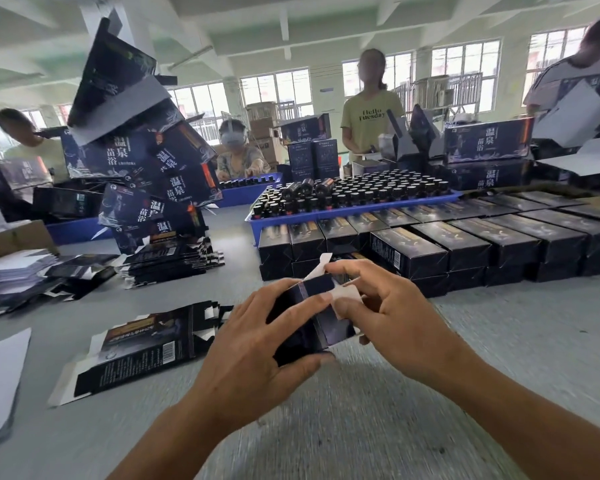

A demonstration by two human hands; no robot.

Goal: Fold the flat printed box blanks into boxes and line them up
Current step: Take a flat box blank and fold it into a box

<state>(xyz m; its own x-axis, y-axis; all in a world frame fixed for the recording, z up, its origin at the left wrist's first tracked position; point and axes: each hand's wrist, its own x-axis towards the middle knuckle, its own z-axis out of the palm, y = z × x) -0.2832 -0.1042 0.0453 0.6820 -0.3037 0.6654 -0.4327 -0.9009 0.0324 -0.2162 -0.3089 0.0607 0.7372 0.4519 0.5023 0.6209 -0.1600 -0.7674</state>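
A small dark printed box [312, 327], half folded with white end flaps sticking up, sits between both hands at the centre. My left hand [257, 344] grips its left side, thumb under and fingers over the top. My right hand [378, 306] pinches a white flap at the box's far end. A flat dark box blank [142, 348] lies on the grey table to the left. Folded boxes [465, 244] stand lined up in rows, two layers high, behind and to the right.
Stacks of flat blanks [167, 261] lie at the left. A leaning tower of larger printed cartons [146, 161] rises behind them. A blue tray [354, 213] of dark bottles rests on the folded boxes. Several people work at the far side.
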